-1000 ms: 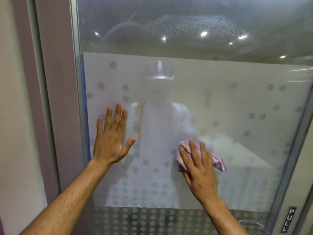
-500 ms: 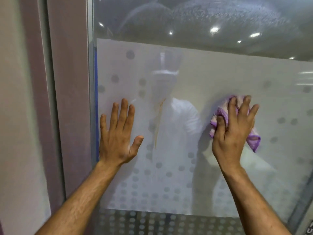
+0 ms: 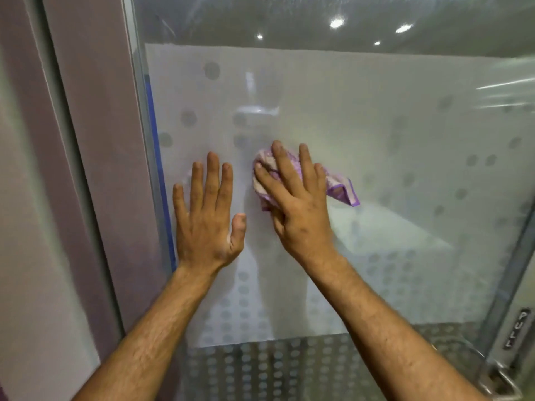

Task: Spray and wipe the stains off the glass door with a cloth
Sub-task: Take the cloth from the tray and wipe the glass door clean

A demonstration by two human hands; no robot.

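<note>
The purple cloth (image 3: 338, 188) lies bunched against the frosted, dotted glass door (image 3: 390, 140), pinned flat under the right hand (image 3: 295, 204), fingers spread over it. The left hand (image 3: 207, 215) rests just beside, open-palmed on the glass, grasping nothing.

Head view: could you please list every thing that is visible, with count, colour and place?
glass door: one, frosted white with grey dots, fills centre and right
door frame: one, mauve-grey, left
blue strip: one, blue, along the door's left edge
cloth: one, purple and white, bunched against the glass, centre
pull sign: one, black, lower right, blurred
door handle: one, metal, bottom right corner
left hand: one, flat on the glass, empty
right hand: one, pressing the cloth onto the glass
</note>
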